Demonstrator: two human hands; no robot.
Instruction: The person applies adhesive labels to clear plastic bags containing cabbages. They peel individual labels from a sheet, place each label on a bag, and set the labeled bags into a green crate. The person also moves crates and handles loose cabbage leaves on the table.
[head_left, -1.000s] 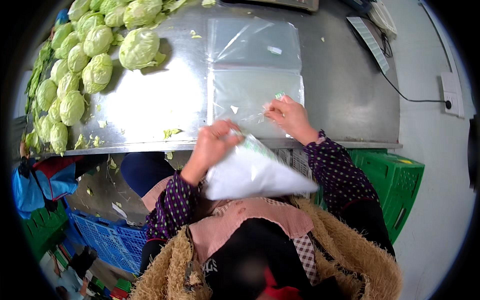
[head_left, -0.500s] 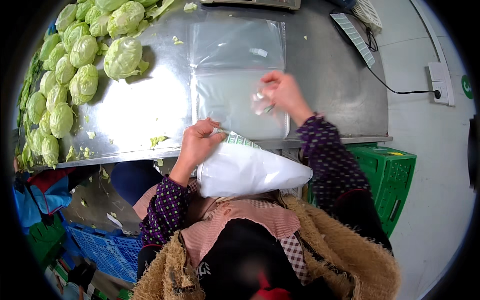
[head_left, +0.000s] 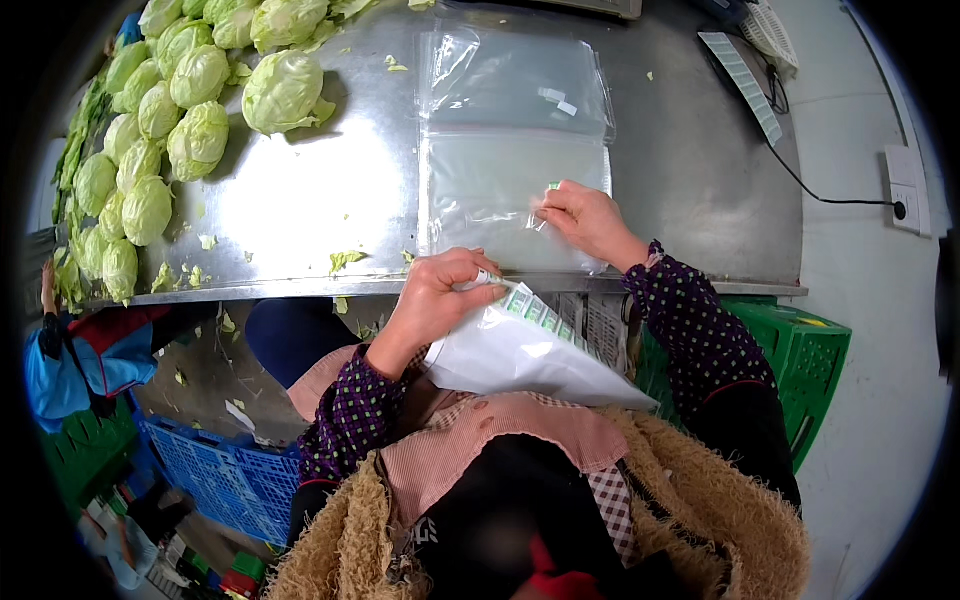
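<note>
My left hand (head_left: 440, 295) is closed on the upper edge of a label sheet (head_left: 520, 350), white on its outer face, with rows of green and white labels along the folded edge. The sheet hangs over my lap, below the table edge. My right hand (head_left: 590, 220) is pinched low over a stack of clear plastic bags (head_left: 510, 170) lying flat on the metal table. A small green bit shows at its fingertips, and shiny clear plastic lies just under them. What exactly the fingers hold is too small to tell. Two white slips (head_left: 558, 101) lie on the bags.
Many cabbages (head_left: 285, 92) are piled at the table's left, with leaf scraps about. A scale (head_left: 600, 8) stands at the far edge. Another label strip (head_left: 742, 88) and a cable lie at the right. Green crates (head_left: 795, 350) stand below right, a blue crate (head_left: 225, 475) below left.
My right hand has come down and slightly right to the bags, its fingers now pinched. The label sheet has tilted and shows more of its labels. The whole view has shifted a little.
</note>
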